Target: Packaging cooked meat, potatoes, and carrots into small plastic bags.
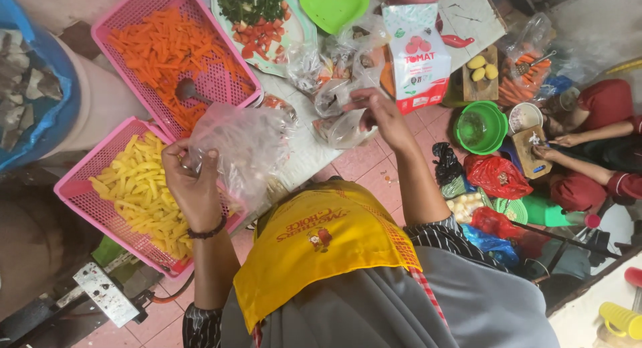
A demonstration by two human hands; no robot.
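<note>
My left hand (pixel 190 184) grips a clear, empty-looking plastic bag (pixel 244 144) above a pink basket of yellow potato sticks (pixel 137 187). My right hand (pixel 378 114) reaches forward to a heap of small clear plastic bags (pixel 341 87) on the white table (pixel 307 154), with its fingers pinched on one of them. A second pink basket (pixel 174 47) holds orange carrot sticks and a metal ladle (pixel 190 90). I wear a yellow apron (pixel 321 248).
On the table stand a plate of chopped greens and red pieces (pixel 257 17), a green plate (pixel 333 6) and a red-and-white pouch (pixel 418 57). At the right another person's hands (pixel 558 144) cut on a board by a green colander (pixel 481 127). A blue-lined bin (pixel 33 80) stands left.
</note>
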